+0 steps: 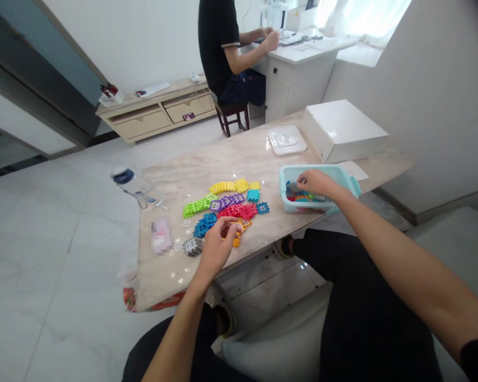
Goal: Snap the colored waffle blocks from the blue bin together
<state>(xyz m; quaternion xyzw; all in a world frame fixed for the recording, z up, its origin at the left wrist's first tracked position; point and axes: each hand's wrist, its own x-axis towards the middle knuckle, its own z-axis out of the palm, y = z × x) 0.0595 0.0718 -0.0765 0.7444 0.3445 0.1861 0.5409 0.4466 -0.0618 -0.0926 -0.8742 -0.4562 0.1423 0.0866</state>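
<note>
Beyond the hands (220, 239), a white box (344, 127) stands beside a clear lid (287, 140).

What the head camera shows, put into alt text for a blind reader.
The left hand is at rows of plastic pieces grouped by color on a table; the right hand reaches into a light-blue bin of mixed pieces. Behind, a person in black sits at a white desk.

We see a bright, white-walled room
Daylight enters our curtained window (360, 21) above the white desk (298, 79); pale marbled tiles (43, 239) surround a low wooden cabinet (143, 123).
</note>
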